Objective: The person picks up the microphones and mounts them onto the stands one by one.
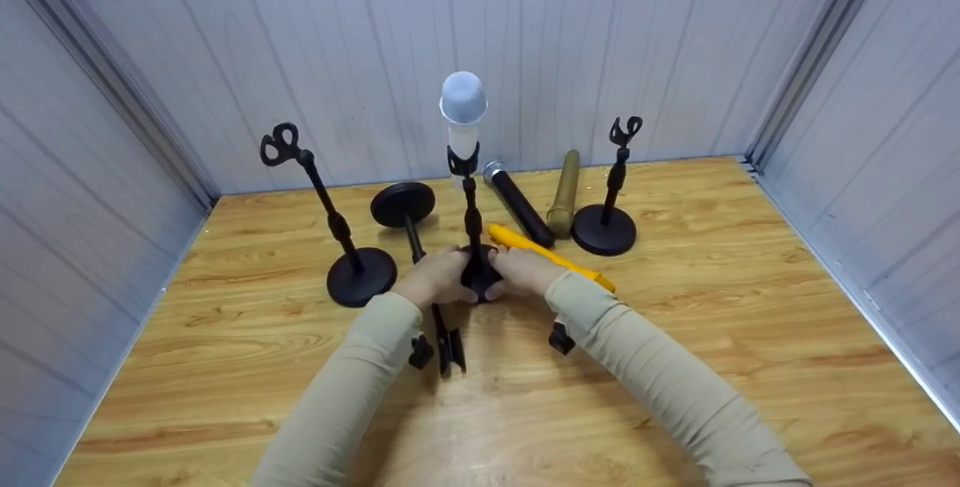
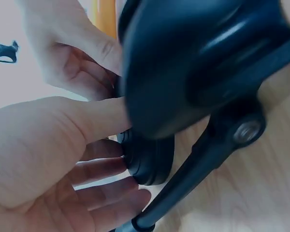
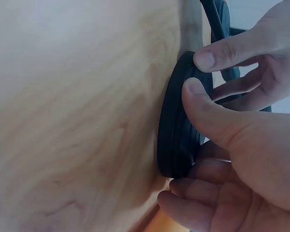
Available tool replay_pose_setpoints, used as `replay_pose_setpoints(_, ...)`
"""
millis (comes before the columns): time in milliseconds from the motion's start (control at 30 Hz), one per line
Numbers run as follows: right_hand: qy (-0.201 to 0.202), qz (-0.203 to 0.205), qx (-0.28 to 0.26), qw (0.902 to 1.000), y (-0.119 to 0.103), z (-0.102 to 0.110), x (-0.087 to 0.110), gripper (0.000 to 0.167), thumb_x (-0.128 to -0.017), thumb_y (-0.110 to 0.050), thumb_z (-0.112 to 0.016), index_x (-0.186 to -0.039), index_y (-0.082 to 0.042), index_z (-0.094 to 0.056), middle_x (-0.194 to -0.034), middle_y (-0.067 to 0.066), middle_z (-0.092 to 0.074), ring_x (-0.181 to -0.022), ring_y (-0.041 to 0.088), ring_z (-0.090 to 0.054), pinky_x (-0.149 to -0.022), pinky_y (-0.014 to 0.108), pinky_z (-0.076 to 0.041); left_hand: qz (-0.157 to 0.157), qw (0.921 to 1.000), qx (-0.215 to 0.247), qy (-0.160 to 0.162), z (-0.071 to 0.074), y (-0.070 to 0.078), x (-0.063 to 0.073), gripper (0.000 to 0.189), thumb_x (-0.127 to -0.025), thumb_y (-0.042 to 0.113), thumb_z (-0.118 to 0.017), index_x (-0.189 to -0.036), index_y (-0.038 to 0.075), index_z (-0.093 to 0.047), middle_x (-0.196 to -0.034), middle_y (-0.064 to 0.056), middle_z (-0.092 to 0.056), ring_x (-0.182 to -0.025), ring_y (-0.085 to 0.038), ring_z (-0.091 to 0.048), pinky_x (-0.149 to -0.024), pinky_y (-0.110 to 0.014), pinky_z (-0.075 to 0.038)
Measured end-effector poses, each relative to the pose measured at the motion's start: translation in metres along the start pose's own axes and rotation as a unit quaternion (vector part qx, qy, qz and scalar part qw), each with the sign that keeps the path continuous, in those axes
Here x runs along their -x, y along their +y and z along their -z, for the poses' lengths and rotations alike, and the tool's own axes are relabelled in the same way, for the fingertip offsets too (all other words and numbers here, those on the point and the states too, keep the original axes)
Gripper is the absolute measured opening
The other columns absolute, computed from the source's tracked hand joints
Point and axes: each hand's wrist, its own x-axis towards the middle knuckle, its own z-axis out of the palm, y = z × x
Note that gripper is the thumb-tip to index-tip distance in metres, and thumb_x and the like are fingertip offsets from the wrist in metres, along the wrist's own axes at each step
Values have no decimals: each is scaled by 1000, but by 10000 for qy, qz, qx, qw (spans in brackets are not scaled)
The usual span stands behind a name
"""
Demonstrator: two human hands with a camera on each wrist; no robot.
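Note:
A white microphone (image 1: 463,104) sits upright in the clip of a black desktop microphone stand (image 1: 472,220), in the middle of the head view. My left hand (image 1: 439,277) grips the left side of its round base (image 3: 171,130), and my right hand (image 1: 525,271) grips the right side. In the right wrist view both thumbs lie on the base's edge, close together, with fingers curled around its sides. A second stand (image 1: 414,239) lies on its side, passing under my left hand, its clip toward me. Beside my right hand, partly covered by it, is a yellow tube-shaped object (image 1: 592,275).
Two bare microphone stands stand upright, one at left (image 1: 360,277) and one at right (image 1: 604,230). Behind my right hand lie a black microphone (image 1: 521,205) and an olive-gold microphone-shaped object (image 1: 566,194). Pale panel walls (image 1: 570,44) enclose the wooden table (image 1: 225,389) on three sides.

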Motion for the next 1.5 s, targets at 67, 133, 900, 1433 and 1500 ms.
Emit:
replay_pose_setpoints(67,-58,-64,74,9999,-1,2,-6,57,-95,-35,-73,-133,4,-58,-132,30,-58,-120,41,-60,-103,47,-48,66,9999,83,-30,3,-1,-3,65,-90,29,-81,-145,7,-55,-144,-23,-50,-126,-39,-55,-106,-50,-44)
replay_pose_setpoints(133,-46,-80,154,9998,-2,4,-10,53,-95,-33,-73,-131,4,-60,-131,29,-59,-121,41,-59,-104,46,-47,95,9999,135,-17,5,-2,-7,64,-90,27,-81,-144,7,-55,-143,-22,-51,-125,-39,-55,-105,-49,-45)
replay_pose_setpoints(900,149,-388,135,9990,1,6,-24,43,-96,-31,-73,-124,0,-64,-127,24,-63,-119,39,-60,-102,46,-48,237,9995,-133,-136,8,-7,-22,60,-97,29,-72,-148,5,-50,-152,-20,-45,-133,-37,-50,-111,-47,-40)
replay_pose_setpoints(1433,661,261,126,9974,12,0,-13,56,-102,-27,-64,-144,7,-51,-139,30,-55,-119,42,-61,-101,48,-50,-221,9992,-210,261,11,-11,10,53,-105,23,-58,-150,-3,-45,-153,-25,-41,-139,-40,-44,-113,-49,-37)
replay_pose_setpoints(1500,710,343,-41,9969,14,7,-7,57,-103,-27,-63,-149,4,-46,-143,27,-52,-122,42,-59,-101,49,-49,-367,9980,-327,406,16,-15,20,52,-105,19,-57,-150,-4,-44,-153,-25,-41,-139,-40,-43,-113,-50,-37)
